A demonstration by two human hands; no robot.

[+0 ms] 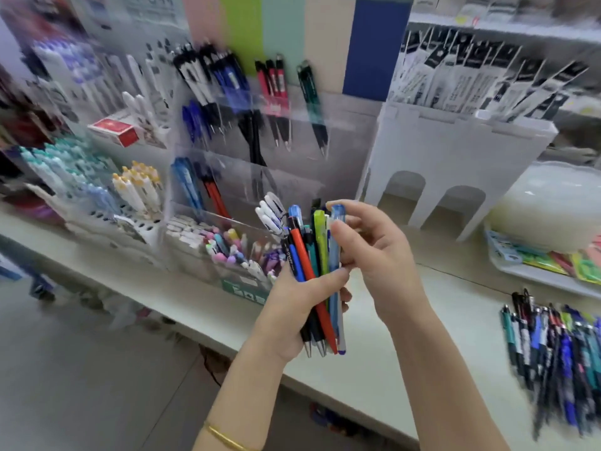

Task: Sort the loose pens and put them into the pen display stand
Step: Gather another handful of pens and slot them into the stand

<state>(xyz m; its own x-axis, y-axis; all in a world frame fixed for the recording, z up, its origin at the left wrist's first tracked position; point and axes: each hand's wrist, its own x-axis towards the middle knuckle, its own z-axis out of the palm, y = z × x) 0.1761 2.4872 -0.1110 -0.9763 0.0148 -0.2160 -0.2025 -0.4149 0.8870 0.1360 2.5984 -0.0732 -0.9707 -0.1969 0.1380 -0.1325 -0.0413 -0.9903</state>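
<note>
Centrally, a bundle of pens [305, 255] is gripped upright in the left hand [289, 310]. A pale blue pen [334, 252] at the bundle's right edge is pinched by the right hand [377, 255]. The clear pen display stand [292, 177] is seen just beyond, and loose pens [559, 359] are heaped on the table [390, 340] at the near right.

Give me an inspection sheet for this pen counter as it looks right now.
Surface: white counter carrying stands and pens.
Job's things: bundle of pens in hand; loose pens piled at right; clear pen display stand partly filled.
Clutter: red box; white rack.
Grips: left hand holds the bundle; right hand pinches a light blue pen in it.
Cables: nothing seen.
Surroundings: shop shelf above hanging packets; picture blurred.
</note>
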